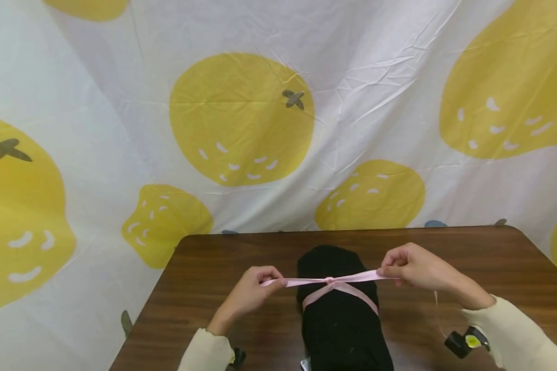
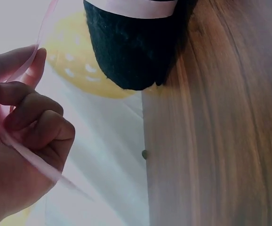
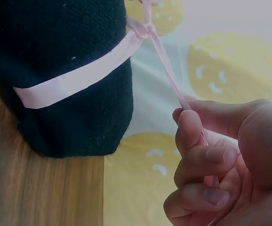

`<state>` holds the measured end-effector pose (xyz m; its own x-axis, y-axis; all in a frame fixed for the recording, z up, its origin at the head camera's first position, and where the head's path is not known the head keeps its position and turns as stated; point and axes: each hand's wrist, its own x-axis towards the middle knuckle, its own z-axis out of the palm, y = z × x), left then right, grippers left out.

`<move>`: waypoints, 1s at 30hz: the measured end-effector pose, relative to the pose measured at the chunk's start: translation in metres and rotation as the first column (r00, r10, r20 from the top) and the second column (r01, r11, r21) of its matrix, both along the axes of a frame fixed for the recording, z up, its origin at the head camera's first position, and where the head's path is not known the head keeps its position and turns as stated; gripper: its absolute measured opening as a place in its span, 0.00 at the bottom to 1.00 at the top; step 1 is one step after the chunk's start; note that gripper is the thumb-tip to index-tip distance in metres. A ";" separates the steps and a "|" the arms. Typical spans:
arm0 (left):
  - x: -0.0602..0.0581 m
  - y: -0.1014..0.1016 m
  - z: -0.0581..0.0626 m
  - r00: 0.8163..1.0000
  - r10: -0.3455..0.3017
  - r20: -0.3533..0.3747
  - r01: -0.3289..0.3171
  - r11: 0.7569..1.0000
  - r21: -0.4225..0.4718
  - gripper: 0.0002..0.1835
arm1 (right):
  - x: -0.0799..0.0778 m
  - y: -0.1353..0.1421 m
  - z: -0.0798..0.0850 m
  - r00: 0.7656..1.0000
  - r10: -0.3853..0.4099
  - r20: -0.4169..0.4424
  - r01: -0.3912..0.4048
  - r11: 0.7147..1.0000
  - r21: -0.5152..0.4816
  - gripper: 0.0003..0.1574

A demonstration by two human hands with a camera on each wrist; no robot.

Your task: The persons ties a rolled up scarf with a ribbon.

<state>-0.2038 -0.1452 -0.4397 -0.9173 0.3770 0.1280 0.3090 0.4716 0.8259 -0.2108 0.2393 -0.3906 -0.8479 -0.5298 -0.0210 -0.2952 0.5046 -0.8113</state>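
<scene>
A pink ribbon (image 1: pixel 363 276) runs round a black cloth bundle (image 1: pixel 341 330) and is crossed in a small knot above its top. My left hand (image 1: pixel 252 291) pinches one end between thumb and fingers, left of the bundle. On the other side, my right hand (image 1: pixel 415 265) grips the other end between thumb and forefinger. Both lengths stretch nearly straight from the knot (image 3: pixel 148 31), which shows close up in the right wrist view. In the left wrist view a loose tail of ribbon passes through the curled fingers (image 2: pixel 37 110) and trails below the hand.
The bundle lies lengthwise on a brown wooden table (image 1: pixel 241 252). A white curtain (image 1: pixel 376 118) with yellow fruit prints hangs behind the table's far edge. A pale tag (image 1: pixel 305 365) sticks out at the bundle's near left. A thin ribbon tail hangs below the right hand.
</scene>
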 end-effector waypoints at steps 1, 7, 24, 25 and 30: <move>0.000 0.000 -0.001 1.000 0.002 0.000 -0.002 1.000 -0.005 0.06 | 0.000 0.001 -0.001 1.000 -0.003 -0.007 0.003 1.000 0.007 0.10; -0.003 -0.005 -0.005 1.000 0.016 -0.025 -0.017 0.999 -0.044 0.05 | 0.000 0.006 -0.004 1.000 -0.003 -0.020 0.003 1.000 0.013 0.09; -0.003 -0.018 -0.015 0.999 0.028 0.016 -0.027 0.999 -0.045 0.05 | 0.001 0.015 -0.015 1.000 0.010 0.012 -0.010 1.000 -0.027 0.08; -0.002 -0.019 -0.015 0.999 0.027 0.021 -0.026 0.999 -0.046 0.05 | 0.001 0.015 -0.015 1.000 0.010 0.014 -0.010 1.000 -0.026 0.08; 0.002 -0.018 -0.010 0.999 0.033 0.032 -0.030 0.997 -0.072 0.06 | 0.000 0.016 -0.019 1.000 0.018 0.022 -0.017 0.999 -0.039 0.09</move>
<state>-0.2014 -0.1629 -0.4501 -0.9323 0.3548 0.0705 0.2657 0.5393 0.7991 -0.2105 0.2549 -0.4091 -0.8382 -0.5451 -0.0185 -0.2854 0.4673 -0.8368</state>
